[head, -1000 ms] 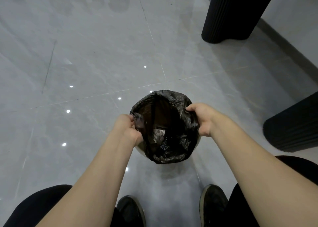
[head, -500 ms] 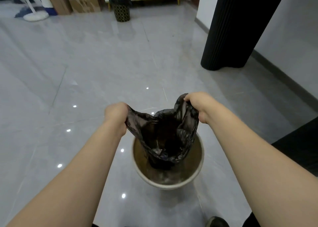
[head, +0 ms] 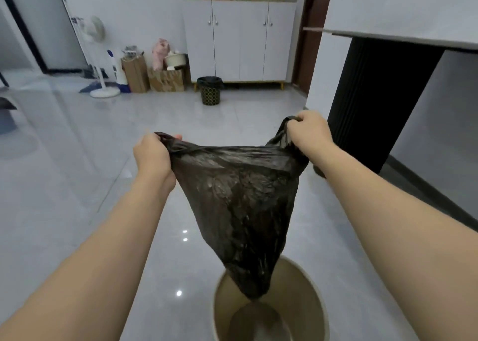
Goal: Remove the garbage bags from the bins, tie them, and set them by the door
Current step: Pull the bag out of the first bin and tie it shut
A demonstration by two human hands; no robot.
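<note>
A black garbage bag hangs stretched between my two hands, its mouth pulled wide and its pointed bottom just above the beige bin on the floor below. My left hand grips the bag's left rim. My right hand grips the right rim, a little higher. The bin's inside is bare. A second bin, dark with a black liner, stands far off in front of the white cabinet.
A black ribbed table pedestal under a grey tabletop stands close on the right. Cardboard boxes and a standing fan line the far wall. A dark-framed door is at the far left. Glossy grey tile floor spreads between.
Both hands have lifted the bag up out of the beige bin and pulled its rim apart. The view has tilted up from the floor to the room.
</note>
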